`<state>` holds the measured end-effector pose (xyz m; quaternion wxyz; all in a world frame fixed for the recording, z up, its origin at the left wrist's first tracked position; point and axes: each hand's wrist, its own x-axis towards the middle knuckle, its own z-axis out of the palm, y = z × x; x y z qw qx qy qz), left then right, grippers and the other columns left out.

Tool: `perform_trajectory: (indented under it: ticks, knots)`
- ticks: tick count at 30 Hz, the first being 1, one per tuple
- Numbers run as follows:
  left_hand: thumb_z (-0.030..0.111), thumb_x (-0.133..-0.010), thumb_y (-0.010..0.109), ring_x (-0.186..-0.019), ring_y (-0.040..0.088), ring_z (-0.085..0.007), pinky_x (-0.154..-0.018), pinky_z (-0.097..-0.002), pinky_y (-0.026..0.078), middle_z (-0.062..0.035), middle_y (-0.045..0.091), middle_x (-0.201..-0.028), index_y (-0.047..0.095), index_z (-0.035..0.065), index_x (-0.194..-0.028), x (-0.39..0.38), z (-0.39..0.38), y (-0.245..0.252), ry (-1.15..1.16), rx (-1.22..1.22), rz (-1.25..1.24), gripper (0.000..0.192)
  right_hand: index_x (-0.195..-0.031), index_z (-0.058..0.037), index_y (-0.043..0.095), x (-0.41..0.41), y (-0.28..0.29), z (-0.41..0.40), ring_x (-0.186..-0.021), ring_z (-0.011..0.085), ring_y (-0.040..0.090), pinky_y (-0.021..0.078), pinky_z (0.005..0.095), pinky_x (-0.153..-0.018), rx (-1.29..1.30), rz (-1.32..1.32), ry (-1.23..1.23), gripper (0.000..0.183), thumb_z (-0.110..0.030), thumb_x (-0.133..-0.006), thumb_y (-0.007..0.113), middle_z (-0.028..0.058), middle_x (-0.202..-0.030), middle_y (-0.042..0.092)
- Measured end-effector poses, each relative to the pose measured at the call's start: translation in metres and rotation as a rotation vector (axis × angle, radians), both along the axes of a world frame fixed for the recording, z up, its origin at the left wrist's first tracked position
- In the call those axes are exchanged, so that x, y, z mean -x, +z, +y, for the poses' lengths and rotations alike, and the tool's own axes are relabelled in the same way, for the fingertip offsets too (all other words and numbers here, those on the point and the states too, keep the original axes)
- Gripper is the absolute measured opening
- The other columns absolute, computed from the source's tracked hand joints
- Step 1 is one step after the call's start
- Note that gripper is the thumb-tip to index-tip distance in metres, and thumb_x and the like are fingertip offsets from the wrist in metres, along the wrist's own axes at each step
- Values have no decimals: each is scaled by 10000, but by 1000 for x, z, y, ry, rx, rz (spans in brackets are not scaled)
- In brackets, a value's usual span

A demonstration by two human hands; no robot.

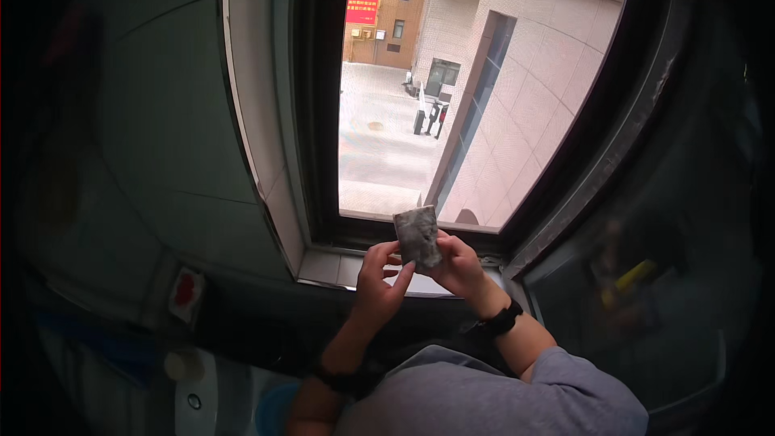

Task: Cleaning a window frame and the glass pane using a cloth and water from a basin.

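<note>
Both hands hold a grey, mottled, roughly rectangular block (416,235) in front of the window. Its pale top edge is visible, and its face is uneven, with a ragged lower right corner; I cannot tell what it is made of. On its left side, the fingers and thumb of my left hand (380,281) pinch the lower edge. My right hand (461,265) grips it from the right, some fingers hidden behind it. The block is tilted slightly and held above the tiled windowsill (348,270).
A dark window frame (321,194) surrounds the pane ahead. Tiled wall (175,133) stands to my left. At lower left are a white toilet cistern (197,375) with a round button, a blue basin or bucket (275,409) and a red-marked box (184,295). A blurred yellow object (633,278) shows at right.
</note>
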<state>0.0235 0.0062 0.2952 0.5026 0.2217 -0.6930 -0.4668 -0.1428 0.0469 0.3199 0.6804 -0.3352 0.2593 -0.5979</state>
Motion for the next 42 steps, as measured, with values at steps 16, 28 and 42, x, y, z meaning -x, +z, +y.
perform_trajectory:
  ticks: [16, 28, 42]
  knots:
    - [6, -710, 666, -723, 602, -190, -589, -264, 534, -178, 569, -1151, 563, 7, -1049, 39, 7, 15, 15, 188, 20, 354, -1298, -15, 381, 1, 11, 15, -1067, 200, 549, 460, 341, -916, 68, 139, -394, 438, -66, -898, 553, 120, -1195, 530]
    - [97, -753, 687, -862, 514, -174, -712, -287, 468, -129, 447, -1188, 469, 44, -1131, 50, -8, 13, 138, 193, -112, 439, -1194, -49, 517, 81, 113, -60, -1037, 226, 547, 442, 345, -877, 543, 892, -1027, 477, -55, -756, 705, 128, -1184, 549]
    - [-23, -806, 613, -808, 522, -163, -632, -239, 498, -123, 449, -1182, 504, -4, -1093, -3, -40, 34, 453, 459, -52, 307, -1102, -106, 576, 163, 497, -132, -1089, 290, 526, 410, 431, -877, 1462, 1909, -2314, 339, -85, -770, 643, 133, -1192, 553]
